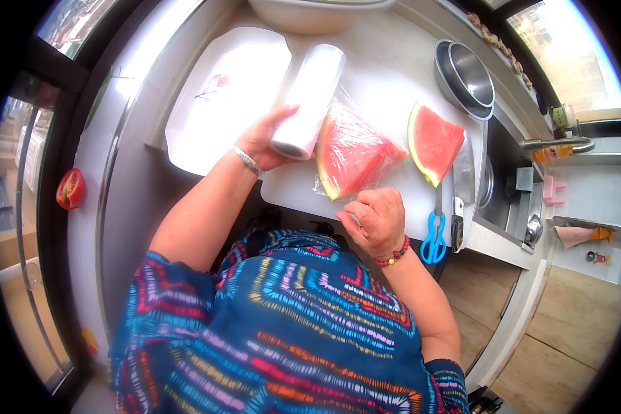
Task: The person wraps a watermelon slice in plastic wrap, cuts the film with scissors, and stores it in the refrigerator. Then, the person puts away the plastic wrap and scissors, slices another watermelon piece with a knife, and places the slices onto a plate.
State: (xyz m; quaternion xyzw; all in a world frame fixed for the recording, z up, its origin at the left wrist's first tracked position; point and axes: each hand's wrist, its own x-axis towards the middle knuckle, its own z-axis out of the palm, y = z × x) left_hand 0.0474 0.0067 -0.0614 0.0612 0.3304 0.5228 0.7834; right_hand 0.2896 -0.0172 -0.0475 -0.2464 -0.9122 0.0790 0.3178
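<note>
My left hand (263,141) is wrapped around the lower end of a roll of cling film (314,96). Clear film spreads from the roll over a watermelon wedge (352,152) on the white cutting board (290,190). Just below that wedge, my right hand (376,219) is closed, fingers curled together; what they pinch, if anything, is too small to make out. A second, uncovered watermelon wedge (435,141) lies to the right. Beside it are blue-handled scissors (432,238) and a knife (464,165) with a black-and-white handle.
On the left stands a white tray (193,131) with a floral print. Nested metal bowls (470,76) sit at the back right, near the sink (507,186) and its faucet (566,143). A large pale basin (317,17) is at the back.
</note>
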